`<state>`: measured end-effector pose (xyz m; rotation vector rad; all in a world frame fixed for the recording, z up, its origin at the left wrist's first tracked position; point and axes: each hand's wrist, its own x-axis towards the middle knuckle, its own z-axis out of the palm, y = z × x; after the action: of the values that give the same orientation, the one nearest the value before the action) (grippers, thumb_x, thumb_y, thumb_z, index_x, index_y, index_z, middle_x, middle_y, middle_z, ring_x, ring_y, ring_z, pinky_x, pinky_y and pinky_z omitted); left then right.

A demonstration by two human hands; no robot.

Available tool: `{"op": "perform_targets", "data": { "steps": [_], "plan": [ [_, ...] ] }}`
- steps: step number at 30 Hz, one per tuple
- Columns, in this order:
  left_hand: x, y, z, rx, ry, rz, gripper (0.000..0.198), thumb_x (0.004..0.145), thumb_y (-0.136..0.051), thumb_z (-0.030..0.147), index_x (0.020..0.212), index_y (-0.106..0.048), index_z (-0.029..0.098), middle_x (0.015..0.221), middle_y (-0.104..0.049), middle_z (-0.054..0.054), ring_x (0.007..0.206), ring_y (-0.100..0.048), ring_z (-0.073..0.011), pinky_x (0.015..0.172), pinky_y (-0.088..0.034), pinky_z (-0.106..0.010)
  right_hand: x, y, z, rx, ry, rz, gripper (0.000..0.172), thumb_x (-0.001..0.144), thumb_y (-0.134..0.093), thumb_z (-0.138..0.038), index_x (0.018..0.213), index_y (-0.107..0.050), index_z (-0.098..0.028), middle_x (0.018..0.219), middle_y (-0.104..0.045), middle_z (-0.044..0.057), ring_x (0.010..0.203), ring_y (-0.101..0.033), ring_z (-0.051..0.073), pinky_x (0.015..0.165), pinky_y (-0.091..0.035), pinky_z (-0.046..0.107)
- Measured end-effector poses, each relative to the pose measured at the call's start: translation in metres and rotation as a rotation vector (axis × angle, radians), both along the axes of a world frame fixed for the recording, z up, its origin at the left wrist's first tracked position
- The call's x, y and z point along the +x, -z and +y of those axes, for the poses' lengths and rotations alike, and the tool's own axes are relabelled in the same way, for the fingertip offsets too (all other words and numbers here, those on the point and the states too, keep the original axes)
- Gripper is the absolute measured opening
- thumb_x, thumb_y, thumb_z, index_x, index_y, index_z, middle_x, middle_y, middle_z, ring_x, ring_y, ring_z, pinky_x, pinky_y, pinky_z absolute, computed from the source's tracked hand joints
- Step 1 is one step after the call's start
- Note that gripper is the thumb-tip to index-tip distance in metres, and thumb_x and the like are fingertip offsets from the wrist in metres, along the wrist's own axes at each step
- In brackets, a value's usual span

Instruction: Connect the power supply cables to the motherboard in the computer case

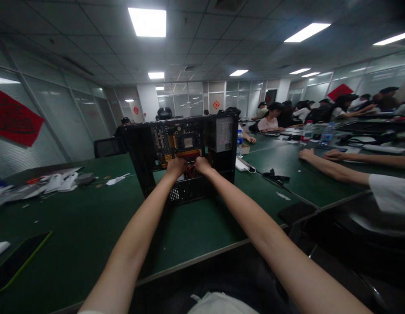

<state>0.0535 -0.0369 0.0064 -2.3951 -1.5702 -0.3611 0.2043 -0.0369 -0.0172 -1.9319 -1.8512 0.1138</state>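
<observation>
A black computer case [150,192] stands on the green table with its open side facing me. Inside it are a motherboard [188,143] and, at the upper right, a grey power supply [224,133]. Both my arms reach into the lower part of the case. My left hand [176,167] is closed by the board's lower edge; what its fingers hold is hidden. Close beside it, my right hand [202,165] is closed at a bundle of thin red and dark cables [190,170], which hangs between the two hands.
Plastic wrapping and scraps [60,181] lie on the left, with a dark green-edged mat [21,261] nearer me. A white power strip [242,165], black cable bundle [276,176] and bottles [307,132] are to the right. A co-worker's arms [339,168] rest on the adjoining table.
</observation>
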Motion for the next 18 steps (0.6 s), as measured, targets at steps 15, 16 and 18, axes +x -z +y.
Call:
{"op": "perform_targets", "data": {
  "steps": [15,16,18],
  "plan": [
    [0.0046,-0.0015,0.0006,0.028,-0.02,0.0,0.04,0.096,-0.043,0.034,0.107,-0.077,0.016,0.106,-0.075,-0.018,0.101,-0.07,-0.031,0.086,-0.055,-0.039,-0.0052,-0.0081,-0.0079,0.006,0.029,-0.111,0.033,0.093,-0.05,-0.015,0.119,-0.071,-0.013,0.119,-0.07,0.022,0.113,-0.068,0.029,0.088,-0.052,0.033],
    [0.005,-0.0014,0.001,0.031,-0.02,-0.001,0.039,0.095,-0.043,0.034,0.107,-0.077,0.017,0.106,-0.075,-0.018,0.102,-0.07,-0.0302,0.087,-0.054,-0.038,-0.0047,-0.008,-0.0077,0.003,0.032,-0.115,0.032,0.094,-0.05,-0.016,0.119,-0.071,-0.014,0.12,-0.07,0.022,0.113,-0.068,0.029,0.088,-0.052,0.033],
    [0.0059,-0.0012,0.0019,0.038,-0.016,-0.001,0.038,0.095,-0.044,0.033,0.108,-0.077,0.018,0.107,-0.075,-0.017,0.102,-0.07,-0.0294,0.087,-0.054,-0.037,-0.0028,-0.0081,-0.0071,-0.007,0.042,-0.114,0.032,0.098,-0.048,-0.021,0.119,-0.07,-0.014,0.121,-0.07,0.021,0.113,-0.068,0.028,0.088,-0.052,0.033]
  ]
}}
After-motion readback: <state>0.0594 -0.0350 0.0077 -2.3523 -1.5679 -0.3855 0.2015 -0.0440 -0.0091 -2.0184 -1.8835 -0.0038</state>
